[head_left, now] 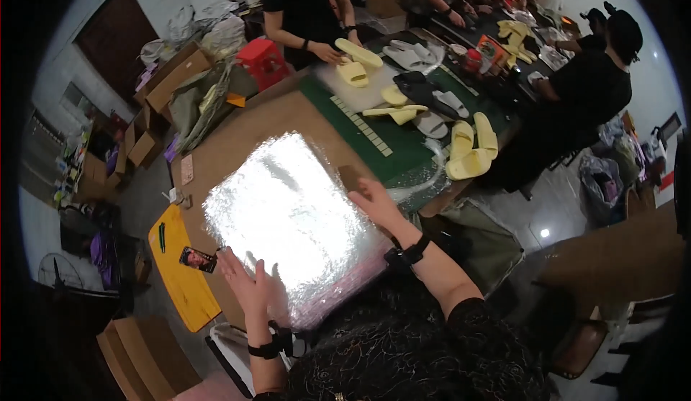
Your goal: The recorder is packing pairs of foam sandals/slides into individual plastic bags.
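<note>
A large, shiny silver foil sheet or bag [295, 206] lies on the brown table in front of me, its surface crinkled and glaring. My left hand [245, 282] is at its near left edge, fingers stretched out. Over by its right edge, my right hand [374, 201] is held with fingers apart. Neither hand grips anything; whether they touch the foil is hard to tell. A phone [198, 259] with a lit screen lies just left of my left hand. Clear plastic wrap [425, 183] sits to the right of my right hand.
Yellow slides [471, 147], grey slides [412, 55] and black ones stand on a green mat [335, 116]. A yellow sheet [183, 278] hangs at the table's left. A person [306, 12] handles yellow slides across the table; others work further right. A red stool [263, 62] stands behind.
</note>
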A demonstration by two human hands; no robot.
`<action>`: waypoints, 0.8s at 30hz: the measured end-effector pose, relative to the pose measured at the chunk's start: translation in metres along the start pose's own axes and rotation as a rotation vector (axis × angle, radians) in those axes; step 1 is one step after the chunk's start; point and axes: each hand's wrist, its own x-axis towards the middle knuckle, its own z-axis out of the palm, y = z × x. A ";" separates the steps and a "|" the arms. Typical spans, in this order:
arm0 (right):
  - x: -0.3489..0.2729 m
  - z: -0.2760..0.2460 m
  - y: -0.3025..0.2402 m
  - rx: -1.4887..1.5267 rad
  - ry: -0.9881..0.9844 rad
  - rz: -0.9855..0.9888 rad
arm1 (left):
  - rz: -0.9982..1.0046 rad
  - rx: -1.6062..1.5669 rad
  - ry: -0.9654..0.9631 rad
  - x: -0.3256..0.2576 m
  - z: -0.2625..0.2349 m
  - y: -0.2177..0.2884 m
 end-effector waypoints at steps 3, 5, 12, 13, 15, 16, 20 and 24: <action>0.003 -0.046 0.055 0.185 0.265 0.198 | 0.180 0.098 -0.017 0.007 0.011 0.022; 0.008 -0.091 0.154 0.344 0.435 0.289 | 0.319 0.037 -0.217 0.017 0.028 0.055; 0.033 -0.227 0.255 1.054 0.730 0.405 | 0.319 0.168 -0.253 0.012 0.064 0.065; 0.037 -0.241 0.275 1.104 0.760 0.344 | 0.269 0.156 -0.268 0.013 0.064 0.075; 0.048 -0.265 0.309 1.247 0.774 0.289 | 0.289 0.163 -0.255 0.015 0.071 0.075; 0.059 -0.265 0.309 1.324 0.835 0.352 | 0.299 0.183 -0.234 0.014 0.070 0.072; 0.089 -0.263 0.322 1.416 0.980 0.392 | 0.310 0.230 -0.187 0.009 0.067 0.067; 0.070 -0.317 0.391 1.489 0.949 0.213 | 0.305 0.203 -0.253 0.024 0.079 0.077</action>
